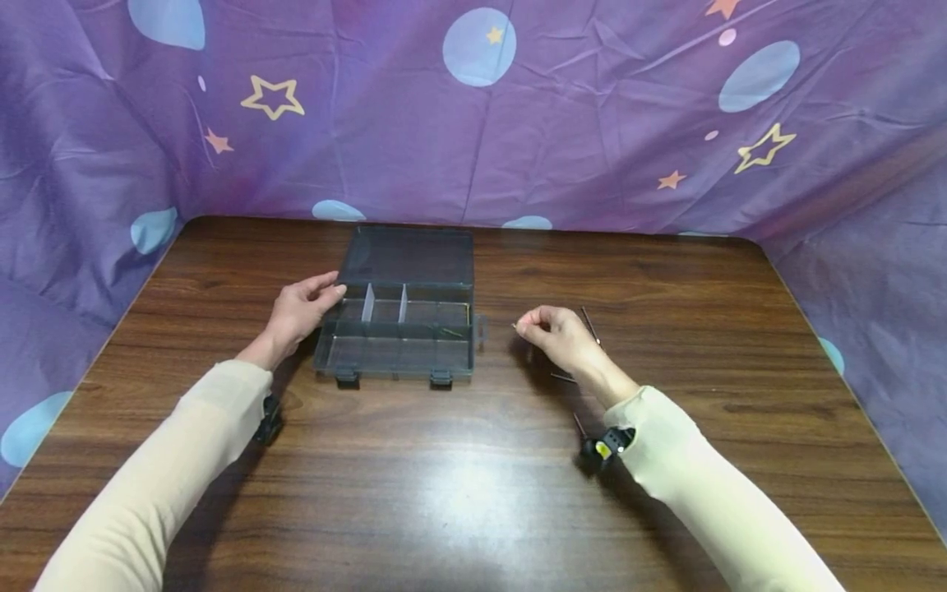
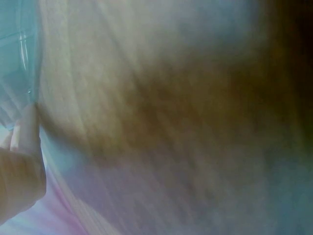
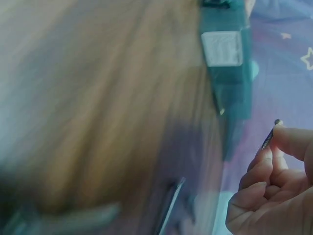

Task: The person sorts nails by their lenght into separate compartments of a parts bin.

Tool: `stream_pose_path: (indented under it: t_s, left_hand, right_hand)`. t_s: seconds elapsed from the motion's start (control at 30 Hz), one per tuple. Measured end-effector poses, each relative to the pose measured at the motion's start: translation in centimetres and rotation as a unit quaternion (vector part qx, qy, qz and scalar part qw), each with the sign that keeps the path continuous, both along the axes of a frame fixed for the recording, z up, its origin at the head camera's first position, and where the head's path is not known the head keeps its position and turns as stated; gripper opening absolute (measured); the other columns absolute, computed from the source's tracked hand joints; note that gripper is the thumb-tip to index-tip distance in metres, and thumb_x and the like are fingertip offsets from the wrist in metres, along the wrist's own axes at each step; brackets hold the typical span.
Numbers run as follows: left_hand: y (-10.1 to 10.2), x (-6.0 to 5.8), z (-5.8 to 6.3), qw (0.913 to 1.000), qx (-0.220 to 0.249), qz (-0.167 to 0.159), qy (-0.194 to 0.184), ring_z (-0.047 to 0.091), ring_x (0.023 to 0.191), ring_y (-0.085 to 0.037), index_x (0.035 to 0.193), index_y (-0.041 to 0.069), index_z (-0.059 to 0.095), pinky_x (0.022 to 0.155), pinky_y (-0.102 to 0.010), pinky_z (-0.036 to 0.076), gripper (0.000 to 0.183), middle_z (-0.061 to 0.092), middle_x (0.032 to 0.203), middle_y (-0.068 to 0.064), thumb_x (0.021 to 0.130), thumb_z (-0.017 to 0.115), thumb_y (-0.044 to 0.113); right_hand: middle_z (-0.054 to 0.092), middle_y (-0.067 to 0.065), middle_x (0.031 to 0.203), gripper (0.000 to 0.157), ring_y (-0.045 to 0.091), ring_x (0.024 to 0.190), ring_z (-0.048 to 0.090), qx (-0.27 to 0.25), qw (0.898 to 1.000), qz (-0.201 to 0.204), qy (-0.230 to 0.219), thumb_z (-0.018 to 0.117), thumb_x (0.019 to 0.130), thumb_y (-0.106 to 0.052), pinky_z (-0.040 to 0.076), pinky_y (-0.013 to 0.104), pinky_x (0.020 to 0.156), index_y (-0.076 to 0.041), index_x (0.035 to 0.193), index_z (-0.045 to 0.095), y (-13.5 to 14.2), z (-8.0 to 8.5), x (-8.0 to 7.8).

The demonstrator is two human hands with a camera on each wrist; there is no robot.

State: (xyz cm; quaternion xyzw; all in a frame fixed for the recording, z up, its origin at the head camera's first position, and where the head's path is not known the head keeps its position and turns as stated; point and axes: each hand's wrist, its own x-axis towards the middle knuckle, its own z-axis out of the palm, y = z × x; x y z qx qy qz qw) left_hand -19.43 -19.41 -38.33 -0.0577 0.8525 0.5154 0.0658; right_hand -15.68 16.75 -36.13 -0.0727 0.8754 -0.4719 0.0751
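Observation:
An opened compartment box (image 1: 399,353) of dark see-through plastic lies on the table, its lid tilted back. My left hand (image 1: 299,312) holds the box's left edge near the hinge, thumb towards the inside. In the left wrist view, fingers (image 2: 29,132) meet the clear plastic (image 2: 17,54). To the right of the box, my right hand (image 1: 558,337) is raised over the table. Between thumb and fingertips it pinches a small dark screw (image 3: 268,138), whose thread shows in the right wrist view. A thin brass-coloured piece (image 1: 468,312) sits in the box's right compartment.
Thin metal rods lie near the right forearm: one rod (image 1: 589,323) behind the hand, another rod (image 1: 562,378) below it, a third rod (image 1: 579,423) beside the wrist camera (image 1: 610,444). Two pale dividers (image 1: 367,302) split the box's back row. A purple patterned cloth (image 1: 518,148) hangs behind the table.

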Motion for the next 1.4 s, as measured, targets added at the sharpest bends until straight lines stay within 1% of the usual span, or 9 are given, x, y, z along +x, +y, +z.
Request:
stream_pose_path:
  t_s: [0.1,0.23,0.43,0.57,0.73,0.83,0.93,1.07,1.4]
  left_hand:
    - [0.0,0.0,0.0,1.0,0.005,0.003,-0.002,0.046,0.127,-0.029,0.142,0.006,0.041,0.101,-0.041,0.041,0.054,0.049,0.137,-0.02,0.096,0.053,0.032]
    - [0.1,0.1,-0.1,0.9999,0.006,0.0,-0.011,0.046,0.126,-0.028,0.143,0.008,0.04,0.097,-0.039,0.044,0.054,0.048,0.138,-0.019,0.096,0.052,0.033]
    - [0.2,0.0,-0.1,0.9999,0.002,-0.001,-0.012,0.048,0.125,-0.027,0.143,0.009,0.041,0.084,-0.025,0.046,0.054,0.049,0.138,-0.018,0.096,0.053,0.034]
    - [0.1,0.0,0.1,0.9999,0.002,-0.003,-0.01,0.048,0.123,-0.027,0.142,0.008,0.041,0.079,-0.02,0.045,0.054,0.049,0.137,-0.018,0.096,0.053,0.033]
    - [0.1,0.0,0.2,0.9999,0.004,-0.004,-0.012,0.049,0.123,-0.028,0.143,0.008,0.041,0.079,-0.021,0.046,0.053,0.049,0.138,-0.018,0.096,0.053,0.032]
    - [0.1,-0.1,0.1,0.9999,0.005,-0.003,-0.012,0.049,0.123,-0.027,0.142,0.008,0.041,0.084,-0.027,0.047,0.053,0.049,0.137,-0.018,0.096,0.053,0.031]
    - [0.0,-0.1,0.1,0.9999,0.008,-0.002,-0.014,0.048,0.124,-0.028,0.143,0.008,0.04,0.092,-0.037,0.047,0.054,0.048,0.138,-0.018,0.096,0.053,0.032]
    - [0.0,0.0,0.1,0.9998,0.01,-0.002,-0.015,0.047,0.125,-0.028,0.143,0.008,0.04,0.095,-0.041,0.045,0.054,0.048,0.139,-0.018,0.096,0.053,0.032]
    - [-0.2,-0.1,0.1,0.9998,0.011,-0.003,-0.014,0.048,0.124,-0.028,0.143,0.008,0.04,0.091,-0.034,0.046,0.054,0.048,0.139,-0.018,0.096,0.053,0.032]
  right_hand:
    - [0.064,0.013,0.092,0.017,0.009,0.081,0.049,-0.028,0.999,-0.005,-0.017,0.057,0.092,-0.006,0.04,0.022,0.075,0.009,0.096,0.062,-1.7,0.4,-0.8]
    - [0.062,0.008,0.087,0.016,0.009,0.079,0.048,-0.056,0.998,-0.017,-0.025,0.057,0.092,-0.005,0.039,0.021,0.072,0.009,0.095,0.062,-3.8,0.7,-1.7]
    - [0.064,0.012,0.089,0.014,0.008,0.079,0.047,-0.07,0.997,-0.037,-0.014,0.059,0.089,-0.004,0.037,0.018,0.071,0.009,0.092,0.064,-6.0,0.6,-2.7]
    - [0.064,0.006,0.081,0.014,0.006,0.073,0.046,-0.07,0.996,-0.047,0.001,0.062,0.087,-0.005,0.036,0.018,0.067,0.009,0.089,0.065,-7.0,0.4,-3.1]
    - [0.069,0.008,0.081,0.016,0.01,0.072,0.05,-0.009,0.997,-0.066,0.026,0.065,0.085,-0.013,0.038,0.02,0.066,0.002,0.087,0.07,-8.1,0.5,-3.2]
    - [0.071,0.009,0.086,0.016,0.012,0.072,0.051,0.024,0.996,-0.078,0.036,0.066,0.085,-0.017,0.038,0.022,0.066,-0.002,0.086,0.072,-8.5,0.5,-3.3]
    - [0.072,0.008,0.085,0.015,0.013,0.07,0.05,0.029,0.995,-0.085,0.044,0.067,0.084,-0.017,0.038,0.023,0.065,-0.004,0.086,0.072,-8.7,0.5,-3.4]
    - [0.071,0.007,0.084,0.014,0.012,0.073,0.053,0.021,0.994,-0.09,0.049,0.067,0.084,-0.016,0.04,0.022,0.067,-0.003,0.085,0.072,-8.5,0.4,-3.2]
    - [0.068,0.01,0.084,0.013,0.005,0.073,0.051,-0.062,0.994,-0.08,0.04,0.067,0.085,-0.009,0.04,0.017,0.067,0.004,0.086,0.069,-7.0,0.1,-2.3]
